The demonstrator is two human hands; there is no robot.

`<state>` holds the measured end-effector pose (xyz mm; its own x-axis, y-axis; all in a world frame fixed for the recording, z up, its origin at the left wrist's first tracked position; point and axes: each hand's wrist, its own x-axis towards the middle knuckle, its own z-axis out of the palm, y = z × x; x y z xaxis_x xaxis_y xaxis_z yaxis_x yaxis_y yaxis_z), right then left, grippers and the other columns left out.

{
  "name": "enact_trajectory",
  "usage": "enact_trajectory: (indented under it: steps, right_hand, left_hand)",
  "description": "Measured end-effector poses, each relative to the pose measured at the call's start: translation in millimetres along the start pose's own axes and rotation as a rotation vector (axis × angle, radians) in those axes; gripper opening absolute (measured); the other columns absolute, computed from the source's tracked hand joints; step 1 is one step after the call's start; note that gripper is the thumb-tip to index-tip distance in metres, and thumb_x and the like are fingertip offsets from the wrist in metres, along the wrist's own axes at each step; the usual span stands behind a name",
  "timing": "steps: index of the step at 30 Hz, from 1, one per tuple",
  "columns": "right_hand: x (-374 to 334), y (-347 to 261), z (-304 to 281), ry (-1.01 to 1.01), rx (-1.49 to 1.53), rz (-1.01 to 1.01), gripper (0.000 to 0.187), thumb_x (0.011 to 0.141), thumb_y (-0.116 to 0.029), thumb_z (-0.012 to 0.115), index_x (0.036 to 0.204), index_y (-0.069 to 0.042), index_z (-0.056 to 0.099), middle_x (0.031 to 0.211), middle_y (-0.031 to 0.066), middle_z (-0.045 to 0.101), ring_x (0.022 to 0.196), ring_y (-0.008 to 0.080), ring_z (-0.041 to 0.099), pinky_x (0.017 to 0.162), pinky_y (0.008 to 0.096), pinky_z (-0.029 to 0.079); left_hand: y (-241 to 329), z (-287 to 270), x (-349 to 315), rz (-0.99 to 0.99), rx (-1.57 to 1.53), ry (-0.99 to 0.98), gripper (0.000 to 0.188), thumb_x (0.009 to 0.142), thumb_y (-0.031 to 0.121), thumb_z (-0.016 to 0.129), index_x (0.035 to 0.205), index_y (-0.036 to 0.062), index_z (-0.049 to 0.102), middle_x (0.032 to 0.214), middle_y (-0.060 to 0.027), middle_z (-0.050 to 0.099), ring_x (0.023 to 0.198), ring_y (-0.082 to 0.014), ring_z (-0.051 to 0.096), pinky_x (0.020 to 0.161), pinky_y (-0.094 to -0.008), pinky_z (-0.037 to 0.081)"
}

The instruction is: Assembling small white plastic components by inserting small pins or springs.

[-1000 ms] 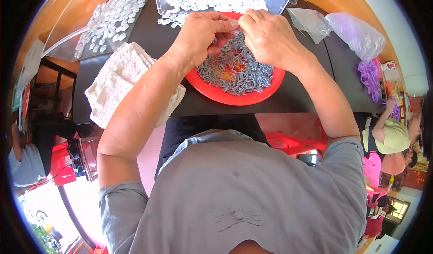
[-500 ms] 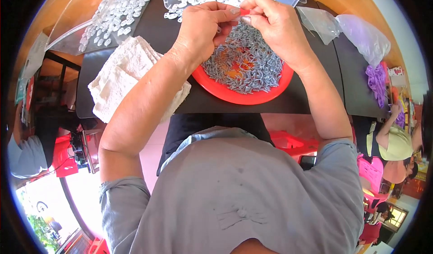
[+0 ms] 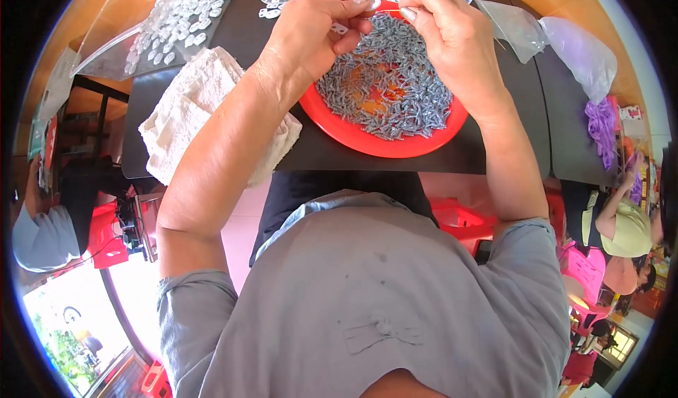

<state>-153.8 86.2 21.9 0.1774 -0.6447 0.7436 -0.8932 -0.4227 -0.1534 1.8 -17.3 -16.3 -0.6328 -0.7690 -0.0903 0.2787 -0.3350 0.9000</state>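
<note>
A folded cream terry towel lies on the black tabletop; at right, a translucent plastic bag, purple strands and a pink plastic chair.

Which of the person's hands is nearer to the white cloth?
Left. The left hand is beyond the cloth and to its right; the right hand is farther to the right.

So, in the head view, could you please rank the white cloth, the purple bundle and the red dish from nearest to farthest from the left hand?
1. Red dish, below and right of the left hand.
2. White cloth, to its lower left.
3. Purple bundle, far on the right.
</note>
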Motion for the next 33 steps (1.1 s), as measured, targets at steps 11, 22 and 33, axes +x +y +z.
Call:
enact_trajectory:
  steps: [11,22,33]
  right_hand:
    - [4,24,46,0.494,0.558,-0.322,0.007,0.084,0.000,0.065,0.089,-0.002,0.060,0.080,0.0148,0.059,0.068,0.0330,0.063,0.056,0.0380,0.047]
    - [3,-10,5,0.128,-0.036,-0.021,0.008,0.082,0.000,0.067,0.087,-0.005,0.062,0.078,0.0122,0.055,0.063,0.0300,0.060,0.053,0.0364,0.046]
    - [-1,22,45,0.548,0.462,-0.257,0.006,0.087,0.000,0.060,0.090,-0.003,0.056,0.079,0.0149,0.057,0.067,0.0345,0.061,0.057,0.0393,0.047]
  left_hand:
    - [0,6,-3,-0.035,0.014,0.002,0.020,0.096,0.014,0.060,0.107,-0.0017,0.063,0.086,-0.0048,0.063,0.070,-0.0081,0.060,0.049,-0.0143,0.042]
    - [3,4,-4,-0.044,-0.028,-0.024,0.020,0.096,0.012,0.059,0.108,-0.0030,0.061,0.087,-0.0082,0.062,0.069,-0.0090,0.059,0.047,-0.0156,0.040]
    - [6,2,-5,-0.023,-0.020,-0.103,0.006,0.094,0.006,0.058,0.096,0.0015,0.062,0.075,-0.0056,0.062,0.055,-0.0094,0.053,0.044,-0.0201,0.036]
